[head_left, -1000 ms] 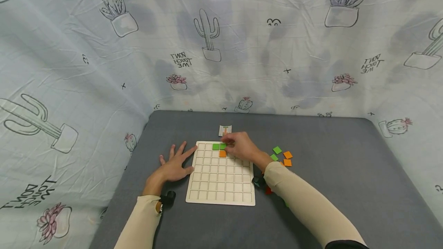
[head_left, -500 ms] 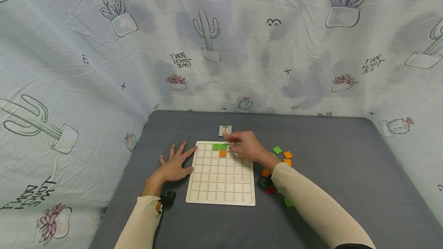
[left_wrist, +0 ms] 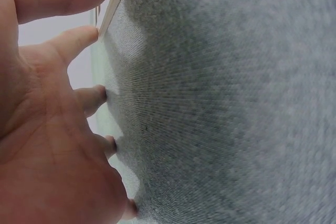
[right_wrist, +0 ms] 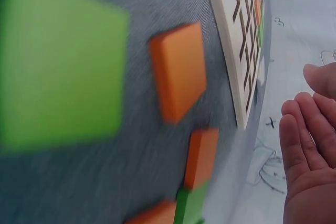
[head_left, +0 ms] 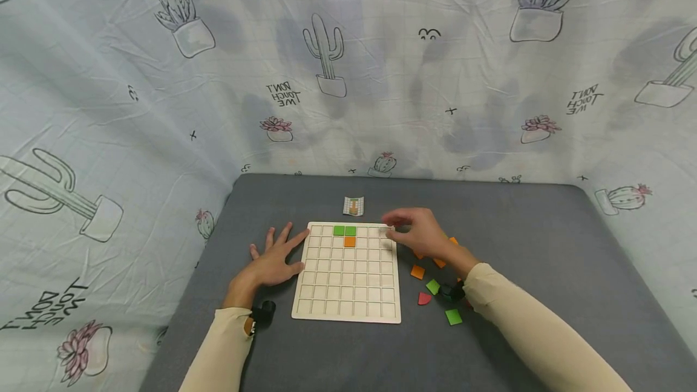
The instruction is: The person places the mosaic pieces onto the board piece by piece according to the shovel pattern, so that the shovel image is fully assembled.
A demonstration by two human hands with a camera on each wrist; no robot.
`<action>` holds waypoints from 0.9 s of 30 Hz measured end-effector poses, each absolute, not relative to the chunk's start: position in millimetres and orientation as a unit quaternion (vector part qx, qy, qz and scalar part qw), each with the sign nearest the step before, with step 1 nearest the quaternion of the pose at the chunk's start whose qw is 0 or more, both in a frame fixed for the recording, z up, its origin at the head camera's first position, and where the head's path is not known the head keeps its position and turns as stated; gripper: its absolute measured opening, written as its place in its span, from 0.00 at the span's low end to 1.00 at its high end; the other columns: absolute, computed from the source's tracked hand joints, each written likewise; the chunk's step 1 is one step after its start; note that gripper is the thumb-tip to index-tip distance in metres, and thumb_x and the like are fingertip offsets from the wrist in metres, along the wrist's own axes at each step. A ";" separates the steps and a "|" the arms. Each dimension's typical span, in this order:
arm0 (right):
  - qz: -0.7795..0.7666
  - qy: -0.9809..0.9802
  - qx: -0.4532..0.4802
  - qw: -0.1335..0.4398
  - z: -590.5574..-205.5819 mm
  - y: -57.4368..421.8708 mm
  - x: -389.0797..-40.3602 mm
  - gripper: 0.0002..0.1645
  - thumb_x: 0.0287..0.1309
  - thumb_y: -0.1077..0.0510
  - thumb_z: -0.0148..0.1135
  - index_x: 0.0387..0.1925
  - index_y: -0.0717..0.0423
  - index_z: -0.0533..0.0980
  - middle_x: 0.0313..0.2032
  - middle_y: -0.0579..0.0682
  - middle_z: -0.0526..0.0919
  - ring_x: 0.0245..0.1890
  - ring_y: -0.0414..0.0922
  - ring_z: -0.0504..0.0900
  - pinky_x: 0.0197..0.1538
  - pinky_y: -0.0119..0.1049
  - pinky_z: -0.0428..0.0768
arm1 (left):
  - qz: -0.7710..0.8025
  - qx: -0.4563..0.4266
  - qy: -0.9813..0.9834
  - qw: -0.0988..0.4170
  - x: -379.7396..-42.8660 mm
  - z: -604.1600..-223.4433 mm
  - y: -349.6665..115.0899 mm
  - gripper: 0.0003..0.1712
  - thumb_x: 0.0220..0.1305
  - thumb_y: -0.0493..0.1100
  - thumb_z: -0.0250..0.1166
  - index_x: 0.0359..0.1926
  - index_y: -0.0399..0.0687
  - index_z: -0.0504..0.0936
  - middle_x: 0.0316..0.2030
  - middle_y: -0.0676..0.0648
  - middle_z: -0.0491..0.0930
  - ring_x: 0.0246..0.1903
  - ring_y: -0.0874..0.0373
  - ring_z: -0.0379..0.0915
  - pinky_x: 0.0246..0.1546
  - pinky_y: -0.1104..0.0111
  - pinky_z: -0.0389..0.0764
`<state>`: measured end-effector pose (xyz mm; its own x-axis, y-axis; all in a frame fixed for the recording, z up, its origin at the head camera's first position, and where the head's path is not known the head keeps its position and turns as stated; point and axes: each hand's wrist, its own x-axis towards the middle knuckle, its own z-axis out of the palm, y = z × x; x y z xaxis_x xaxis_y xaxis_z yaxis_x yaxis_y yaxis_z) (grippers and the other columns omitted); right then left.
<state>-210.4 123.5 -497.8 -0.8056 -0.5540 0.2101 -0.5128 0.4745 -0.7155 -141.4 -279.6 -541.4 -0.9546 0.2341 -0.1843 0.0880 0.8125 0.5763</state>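
Seemingly at fetching stage, I find left hand (head_left: 274,263) splayed, right hand (head_left: 418,235) relaxed, empty, needing a lower-right green tile (head_left: 454,317).

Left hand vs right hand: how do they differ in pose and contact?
Fingers: the left hand has its fingers spread apart; the right hand has them close together and bent, with the thumb apart.
Contact: the left hand's thumb and index finger touch the left edge of the board; the right hand is raised near the right edge, apart from the board in its wrist view.
Shared: neither visibly holds anything.
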 end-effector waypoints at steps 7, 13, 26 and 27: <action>-0.408 0.861 -0.301 0.022 -489.9 155.0 -198.2 0.24 0.67 0.60 0.78 0.62 0.58 0.86 0.56 0.52 0.92 0.57 0.55 0.90 0.61 0.54 0.88 | 0.285 0.086 0.945 0.132 -141.5 -541.6 -279.6 0.48 0.76 0.49 0.67 0.88 0.74 0.56 0.90 0.37 0.38 0.85 0.23 0.19 0.66 0.13 0.20; -0.401 0.869 -0.291 0.013 -491.3 183.8 -189.8 0.24 0.66 0.57 0.80 0.62 0.56 0.87 0.55 0.51 0.93 0.55 0.53 0.92 0.60 0.55 0.88 | 0.301 0.096 0.940 0.126 -138.6 -536.2 -279.0 0.46 0.76 0.52 0.68 0.88 0.75 0.57 0.89 0.37 0.39 0.85 0.21 0.19 0.65 0.13 0.19; -0.380 0.879 -0.286 -0.030 -495.3 241.3 -176.6 0.22 0.63 0.62 0.80 0.59 0.59 0.88 0.53 0.54 0.93 0.52 0.53 0.92 0.55 0.58 0.89 | 0.292 0.088 0.943 0.133 -141.5 -539.2 -280.8 0.47 0.75 0.54 0.68 0.88 0.73 0.57 0.90 0.40 0.39 0.85 0.23 0.19 0.66 0.13 0.20; -0.376 0.881 -0.286 -0.031 -495.1 244.8 -175.8 0.22 0.63 0.63 0.80 0.59 0.59 0.88 0.53 0.53 0.93 0.52 0.53 0.92 0.55 0.58 0.89 | 0.298 0.090 0.941 0.135 -140.8 -537.1 -280.6 0.47 0.75 0.54 0.68 0.88 0.72 0.58 0.90 0.39 0.39 0.85 0.22 0.18 0.65 0.13 0.19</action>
<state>-175.8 244.8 -495.1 -0.8350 -0.4801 0.2690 -0.5265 0.5545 -0.6444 -140.8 -280.6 -537.1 -0.9477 0.2491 -0.1996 0.0890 0.8067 0.5842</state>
